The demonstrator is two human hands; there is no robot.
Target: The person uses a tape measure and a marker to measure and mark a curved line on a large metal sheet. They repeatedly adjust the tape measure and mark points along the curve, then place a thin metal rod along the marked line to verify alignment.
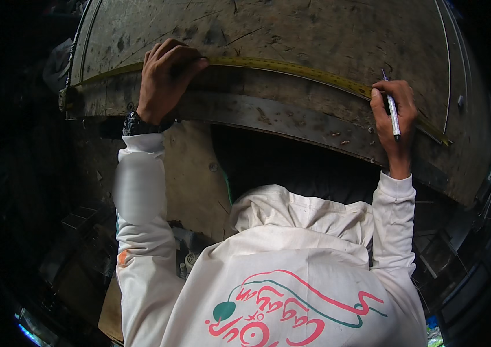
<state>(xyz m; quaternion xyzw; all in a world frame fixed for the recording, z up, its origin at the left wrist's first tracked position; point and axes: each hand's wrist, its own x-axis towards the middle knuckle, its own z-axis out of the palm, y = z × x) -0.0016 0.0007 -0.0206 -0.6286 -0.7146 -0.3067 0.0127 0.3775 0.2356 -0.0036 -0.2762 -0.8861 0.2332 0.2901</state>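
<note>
A yellow tape measure (pixel 283 67) is stretched across a worn workbench (pixel 309 29), close to the front edge. Its case (pixel 69 98) sits at the bench's left corner, and the free end lies to the right. My left hand (pixel 167 75) is closed over the blade, fingers curled and thumb pointing right. Further right, my right hand (pixel 397 107) holds a white marker pen (pixel 394 115) slantwise, with its thumb and fingers at the tape. What the left fingertips press against is partly hidden.
A metal strip (pixel 257 113) runs along the bench's front edge, with small rusty bits on it. Thin rods or wires (pixel 447 63) lie near the right side. Below the bench is a dark gap beside a pale board (pixel 193 156).
</note>
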